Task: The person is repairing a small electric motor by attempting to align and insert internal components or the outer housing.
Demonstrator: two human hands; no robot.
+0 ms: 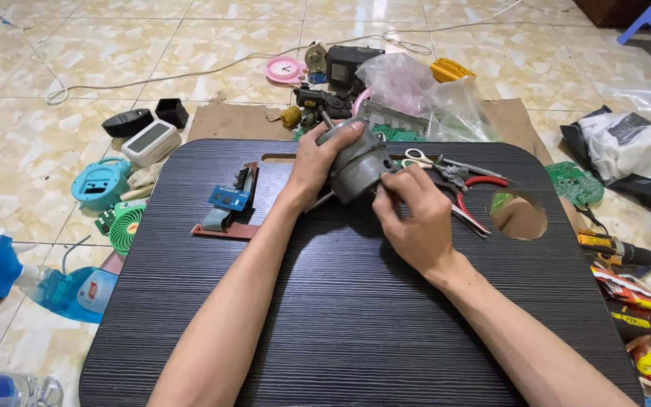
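Right hand (416, 218), fingers curled, pinches at the side of a grey cylindrical motor (357, 164) held above the black tray table (340, 324). Left hand (318, 162) grips the motor from its far side. Beyond lie scissors (418, 158) and red-handled pliers (472, 188).

**Grey motor held above dark table**

A rounded grey metal motor housing (357, 162), dull and scuffed, sits just above the frame's centre; tilted, small holes in its side; a thin shaft projects at its upper left, lifted off the black tabletop.
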